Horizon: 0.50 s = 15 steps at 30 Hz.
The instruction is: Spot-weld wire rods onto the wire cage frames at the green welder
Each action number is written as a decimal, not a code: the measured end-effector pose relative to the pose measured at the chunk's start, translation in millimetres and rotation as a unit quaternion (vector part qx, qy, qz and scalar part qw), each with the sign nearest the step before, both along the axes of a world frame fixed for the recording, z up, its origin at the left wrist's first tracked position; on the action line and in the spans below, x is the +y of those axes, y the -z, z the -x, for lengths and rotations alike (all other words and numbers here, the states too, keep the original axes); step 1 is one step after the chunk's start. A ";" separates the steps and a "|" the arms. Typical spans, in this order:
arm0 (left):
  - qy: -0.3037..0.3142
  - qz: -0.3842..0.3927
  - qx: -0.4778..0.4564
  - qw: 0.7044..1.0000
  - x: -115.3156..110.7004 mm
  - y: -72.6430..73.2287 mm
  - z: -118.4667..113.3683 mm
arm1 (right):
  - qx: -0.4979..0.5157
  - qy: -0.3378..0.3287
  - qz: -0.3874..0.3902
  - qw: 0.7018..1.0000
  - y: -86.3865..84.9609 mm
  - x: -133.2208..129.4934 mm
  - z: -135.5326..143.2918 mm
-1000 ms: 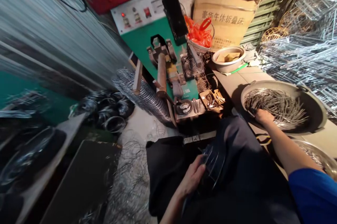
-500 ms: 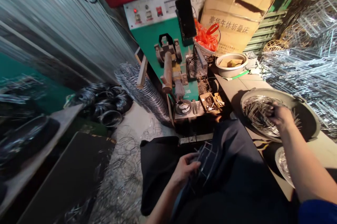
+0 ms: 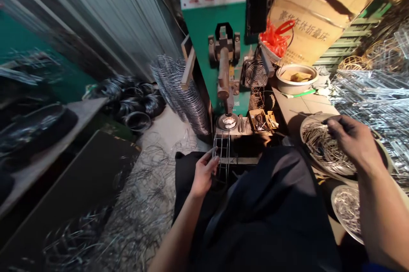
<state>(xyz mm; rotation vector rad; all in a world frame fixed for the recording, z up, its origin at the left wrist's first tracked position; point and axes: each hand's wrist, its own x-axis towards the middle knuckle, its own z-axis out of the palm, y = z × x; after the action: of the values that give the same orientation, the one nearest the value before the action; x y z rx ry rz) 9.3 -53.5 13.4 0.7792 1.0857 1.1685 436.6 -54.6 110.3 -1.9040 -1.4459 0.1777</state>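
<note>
My left hand (image 3: 206,171) is closed on the side of a small wire frame (image 3: 223,152) with long rods and crossbars. The frame's far end is just below a round dish (image 3: 228,122) on the machine's ledge. My right hand (image 3: 354,137) is pinched above a wide basin (image 3: 385,157) heaped with bent wire pieces (image 3: 329,146). A thin wire (image 3: 303,115) juts leftward from its fingertips. Straight ahead stands a green welding machine (image 3: 200,29) with a thick horizontal arm (image 3: 223,71) above the dish.
A fan (image 3: 254,73) and a small box of tools (image 3: 259,122) sit beside the machine. Stacked wire rings (image 3: 182,93) stand at its left. To the right are a bowl of small metal parts (image 3: 347,210), a cream basin (image 3: 295,86) and piled wire frames (image 3: 370,93). Wire scraps litter the floor.
My left hand has moved the wire frame forward and left, off my lap toward the machine. My right hand has lifted out of the wire heap with a piece of wire. The view has shifted.
</note>
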 end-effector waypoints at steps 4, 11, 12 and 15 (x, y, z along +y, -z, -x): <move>-0.023 -0.024 -0.028 0.999 10.6 -5.0 3.6 | 0.241 -0.122 0.010 0.963 5.0 22.1 52.5; -0.054 -0.041 -0.056 0.996 30.5 -10.9 7.8 | 0.314 -0.151 0.009 0.937 67.0 56.2 140.1; -0.057 -0.041 -0.061 0.996 33.2 -11.7 7.4 | 0.301 -0.161 0.011 0.940 72.5 60.0 148.8; -0.064 -0.032 -0.065 0.995 41.4 -13.1 4.8 | 0.275 -0.189 0.028 0.942 78.9 71.2 166.5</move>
<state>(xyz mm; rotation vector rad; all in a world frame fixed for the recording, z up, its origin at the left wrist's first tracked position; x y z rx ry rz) 4.5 -12.1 26.5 0.6805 1.0051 1.3506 270.1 16.6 31.4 -1.4308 -1.3942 0.8678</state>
